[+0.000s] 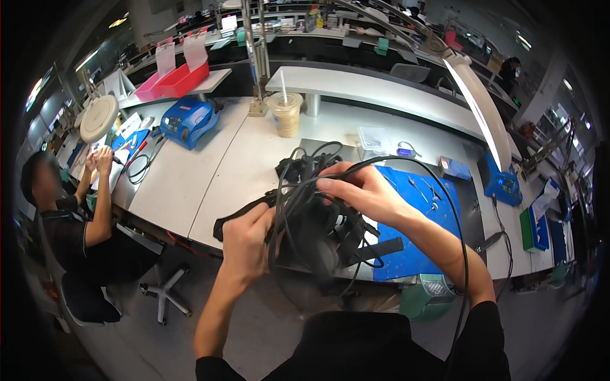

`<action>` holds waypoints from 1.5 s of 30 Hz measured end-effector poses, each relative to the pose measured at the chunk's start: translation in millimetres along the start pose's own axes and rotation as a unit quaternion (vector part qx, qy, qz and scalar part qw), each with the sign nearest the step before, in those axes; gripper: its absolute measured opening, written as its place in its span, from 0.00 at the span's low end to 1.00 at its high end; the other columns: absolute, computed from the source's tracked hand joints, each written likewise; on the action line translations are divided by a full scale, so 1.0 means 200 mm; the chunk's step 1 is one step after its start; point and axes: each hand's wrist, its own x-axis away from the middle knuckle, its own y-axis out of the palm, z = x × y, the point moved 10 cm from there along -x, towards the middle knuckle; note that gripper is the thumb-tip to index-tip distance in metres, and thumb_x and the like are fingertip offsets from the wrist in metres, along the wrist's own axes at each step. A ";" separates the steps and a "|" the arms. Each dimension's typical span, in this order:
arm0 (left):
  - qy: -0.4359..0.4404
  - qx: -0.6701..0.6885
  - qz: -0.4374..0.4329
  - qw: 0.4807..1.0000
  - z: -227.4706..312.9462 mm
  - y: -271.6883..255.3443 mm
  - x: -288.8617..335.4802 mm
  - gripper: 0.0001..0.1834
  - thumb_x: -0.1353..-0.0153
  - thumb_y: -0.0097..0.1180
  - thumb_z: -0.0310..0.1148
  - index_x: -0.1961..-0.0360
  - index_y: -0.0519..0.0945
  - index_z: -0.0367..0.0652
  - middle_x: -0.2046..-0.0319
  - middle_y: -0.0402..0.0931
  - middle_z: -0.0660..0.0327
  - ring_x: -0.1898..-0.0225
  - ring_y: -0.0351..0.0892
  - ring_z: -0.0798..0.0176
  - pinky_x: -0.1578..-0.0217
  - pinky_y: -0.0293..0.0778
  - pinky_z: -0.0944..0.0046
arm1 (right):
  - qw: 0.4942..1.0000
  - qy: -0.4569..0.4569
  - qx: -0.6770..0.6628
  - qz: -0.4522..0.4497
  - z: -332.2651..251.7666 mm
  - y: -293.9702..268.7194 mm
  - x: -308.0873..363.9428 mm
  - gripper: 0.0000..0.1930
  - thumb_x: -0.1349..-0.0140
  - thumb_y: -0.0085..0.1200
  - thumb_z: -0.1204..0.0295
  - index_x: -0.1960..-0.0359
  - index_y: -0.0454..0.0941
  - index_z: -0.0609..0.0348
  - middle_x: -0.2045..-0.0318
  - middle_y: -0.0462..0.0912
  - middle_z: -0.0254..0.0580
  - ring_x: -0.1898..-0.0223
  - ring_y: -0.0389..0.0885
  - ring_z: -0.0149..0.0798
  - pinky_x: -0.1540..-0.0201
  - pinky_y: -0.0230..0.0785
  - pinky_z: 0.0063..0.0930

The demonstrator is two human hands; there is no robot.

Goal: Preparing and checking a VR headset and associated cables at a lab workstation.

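Over the bench's front edge, in front of my body, is a dark bundle of black strapped gear (327, 235), partly blurred; I cannot make out its exact kind. Loops of black cable (289, 197) lie tangled across it. My left hand (246, 238) is closed like a fist at the bundle's left side, next to a black strap (232, 222) and the hanging cable loops. On the upper right, my right hand (362, 193) pinches the black cable between thumb and fingers. From there one strand arcs over my right forearm and runs down beside it.
A blue mat (419, 216) with small tools lies right of the bundle. Behind stand a lidded drink cup (286, 114), a clear plastic box (372, 141) and a blue machine (190, 120). A lamp (480, 108) overhangs the right. Another person (82, 209) works at the left.
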 end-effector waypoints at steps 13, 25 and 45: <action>-0.058 -0.143 -0.022 0.988 0.14 0.17 0.13 0.25 0.51 0.68 0.25 0.48 0.83 0.40 0.67 0.77 0.60 0.75 0.81 0.53 0.74 0.75 0.57 | 0.986 -0.036 -0.081 0.141 0.01 -0.37 0.03 0.21 0.34 0.64 0.55 0.68 0.85 0.65 0.75 0.79 0.31 0.73 0.76 0.25 0.68 0.70 0.22; -0.086 -0.129 -0.022 0.988 0.13 0.20 0.10 0.20 0.46 0.69 0.29 0.50 0.82 0.41 0.65 0.83 0.59 0.69 0.85 0.53 0.71 0.77 0.57 | 0.980 -0.023 -0.092 0.175 0.06 -0.55 0.19 0.21 0.36 0.65 0.51 0.75 0.78 0.55 0.75 0.79 0.35 0.67 0.78 0.29 0.57 0.72 0.27; -0.109 -0.152 -0.050 0.981 0.14 0.25 0.11 0.21 0.46 0.69 0.30 0.51 0.81 0.40 0.65 0.82 0.58 0.70 0.85 0.51 0.71 0.78 0.56 | 0.958 -0.003 0.243 0.151 -0.05 -0.61 1.06 0.12 0.37 0.62 0.72 0.54 0.82 0.64 0.52 0.84 0.47 0.53 0.85 0.41 0.53 0.79 0.32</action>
